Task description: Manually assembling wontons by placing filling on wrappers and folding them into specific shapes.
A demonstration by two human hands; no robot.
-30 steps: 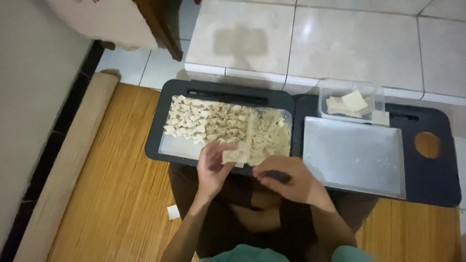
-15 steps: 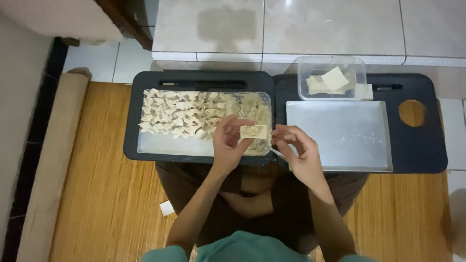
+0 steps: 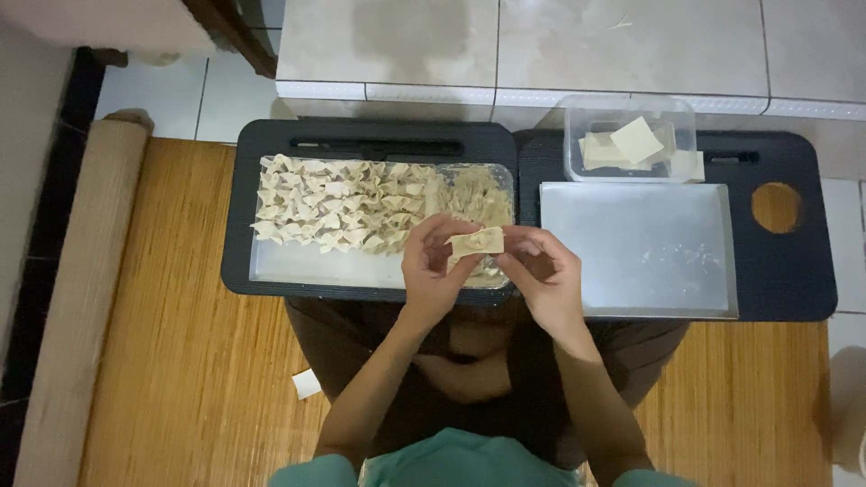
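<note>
Pinched from both sides between left hand [image 3: 435,271] and right hand [image 3: 541,275], fingers clamped on a folded wrapper [image 3: 476,242], above a metal tray [image 3: 307,266] of folded pieces. Beside it, a bare tray [image 3: 640,248]; beyond, a tub [image 3: 630,140] of square wrappers.

Two hands are in view, the left hand [image 3: 435,271] and the right hand [image 3: 544,275], and between them they pinch one folded dough wrapper [image 3: 476,242]. There are two black lap tables [image 3: 379,144] set side by side, two metal trays, one tray [image 3: 298,268] crowded with folded dumplings [image 3: 334,206] too many and too tightly packed to count and the other bare tray [image 3: 640,248], and one clear plastic tub [image 3: 630,113] holding a small stack of square wrappers [image 3: 636,140] whose number cannot be told. One rolled mat [image 3: 81,298] lies on the floor, and one small white scrap [image 3: 306,384] lies beside the person's knee.
</note>
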